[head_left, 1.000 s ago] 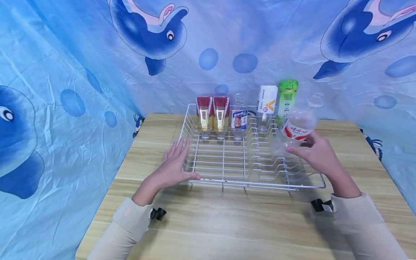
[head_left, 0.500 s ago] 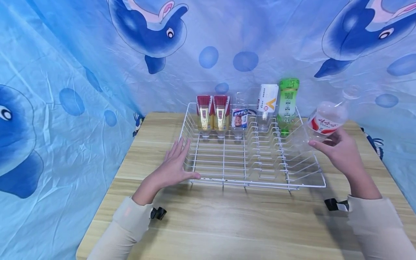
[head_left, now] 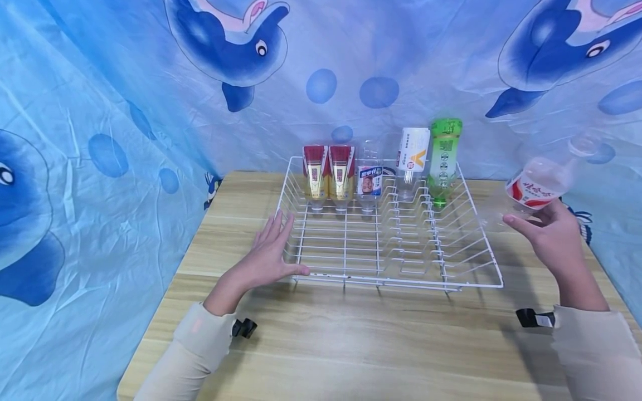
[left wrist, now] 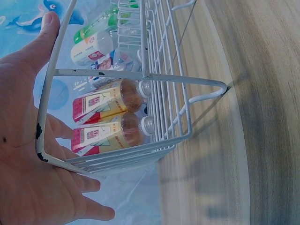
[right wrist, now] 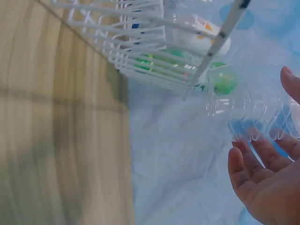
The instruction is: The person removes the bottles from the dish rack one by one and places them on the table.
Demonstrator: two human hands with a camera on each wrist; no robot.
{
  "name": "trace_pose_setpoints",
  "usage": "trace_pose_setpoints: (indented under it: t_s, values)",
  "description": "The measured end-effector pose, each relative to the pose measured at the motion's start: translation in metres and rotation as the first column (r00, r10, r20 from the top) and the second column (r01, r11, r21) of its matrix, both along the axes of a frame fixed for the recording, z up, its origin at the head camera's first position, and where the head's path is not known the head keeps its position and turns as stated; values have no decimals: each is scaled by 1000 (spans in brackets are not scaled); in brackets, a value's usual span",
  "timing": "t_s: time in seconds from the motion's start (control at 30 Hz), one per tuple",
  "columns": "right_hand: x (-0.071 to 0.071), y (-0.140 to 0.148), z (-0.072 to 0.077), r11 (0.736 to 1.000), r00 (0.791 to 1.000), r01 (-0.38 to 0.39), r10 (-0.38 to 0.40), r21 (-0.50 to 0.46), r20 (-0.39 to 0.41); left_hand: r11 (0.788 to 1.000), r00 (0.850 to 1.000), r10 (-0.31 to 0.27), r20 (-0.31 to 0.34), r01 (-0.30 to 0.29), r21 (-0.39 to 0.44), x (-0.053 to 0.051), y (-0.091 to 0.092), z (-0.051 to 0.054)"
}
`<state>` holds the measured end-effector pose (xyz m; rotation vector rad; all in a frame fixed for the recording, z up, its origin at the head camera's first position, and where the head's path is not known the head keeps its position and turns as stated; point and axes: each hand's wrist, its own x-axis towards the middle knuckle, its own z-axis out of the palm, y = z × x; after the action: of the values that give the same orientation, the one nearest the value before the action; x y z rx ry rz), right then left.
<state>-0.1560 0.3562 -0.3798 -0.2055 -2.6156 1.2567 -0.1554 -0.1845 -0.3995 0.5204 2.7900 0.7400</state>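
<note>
My right hand (head_left: 557, 236) grips a clear bottle with a red and white label (head_left: 534, 189), tilted, to the right of the white wire rack (head_left: 401, 282). In the right wrist view the clear bottle (right wrist: 255, 101) lies between the thumb and fingers of my right hand (right wrist: 274, 180). My left hand (head_left: 268, 256) rests with spread fingers on the rack's front left corner; the left wrist view shows the palm (left wrist: 37, 154) against the wire rim (left wrist: 98, 73).
Along the rack's back stand two red and gold bottles (head_left: 315, 172), a blue-labelled bottle (head_left: 370, 181), a white-labelled bottle (head_left: 413, 150) and a green bottle (head_left: 443, 161). Behind the wooden table (head_left: 351, 345) hangs a blue dolphin-print curtain (head_left: 401, 44).
My right hand has moved right with the clear bottle, from above the rack's right part to beyond its right side. My left hand has stayed at the corner.
</note>
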Motion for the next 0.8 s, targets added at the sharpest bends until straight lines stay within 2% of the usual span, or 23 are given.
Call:
trace_pose_setpoints:
  t_s: [0.2,0.43,0.7,0.8]
  values:
    - [-2,8,-11,999,1000,27,-27,-20,-4,1000,1000,9,3,-9,-3,0,1,1]
    - [-4,15,-24,997,995,81,-81,-3,58,1000,1000,15,16,-15,-2,1,1,0]
    - [-7,23,-38,996,996,79,-78,-43,36,1000,1000,16,12,-16,-3,1,1,0]
    - [-8,26,-44,995,994,80,-75,-58,81,1000,1000,15,11,-15,-6,1,2,0]
